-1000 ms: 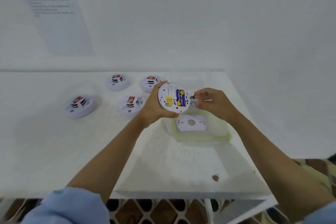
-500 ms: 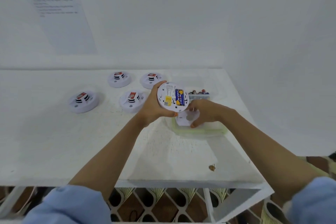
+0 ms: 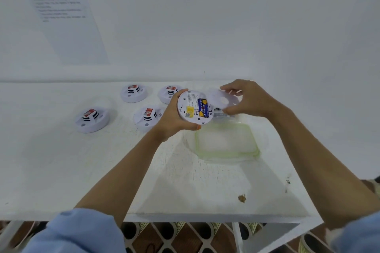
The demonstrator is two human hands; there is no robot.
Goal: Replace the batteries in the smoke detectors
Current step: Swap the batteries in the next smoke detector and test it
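Smoke detector (image 3: pixel 190 107) is held clear of the white table (image 3: pixel 61 170), above its far right part, with its back turned to the camera. The left hand (image 3: pixel 174 122) grasps it, thumb curled under the near rim and fingers behind. A blue and yellow battery (image 3: pixel 203 107) sits in the open bay. Just to its right, the right hand (image 3: pixel 251 100) pinches the white back plate (image 3: pixel 223 98) by its edges between thumb and fingertips, close to the detector's rim.

The likely step is closing the back, and the risks lie there. The pinch on the plate is light, so a slip would drop it onto the clear green-rimmed lid (image 3: pixel 226 155) below or off the table's right edge. If the plate meets the rim tilted, its tabs may miss and forcing it could jam or crack them. Pressing hard against a detector held only by its rim could twist it out of the left hand. Whether the battery is fully seated, or the right way round, cannot be told; a loose one could keep the plate from closing.

Four other detectors (image 3: pixel 91 119) rest face up toward the far edge, well to the left.
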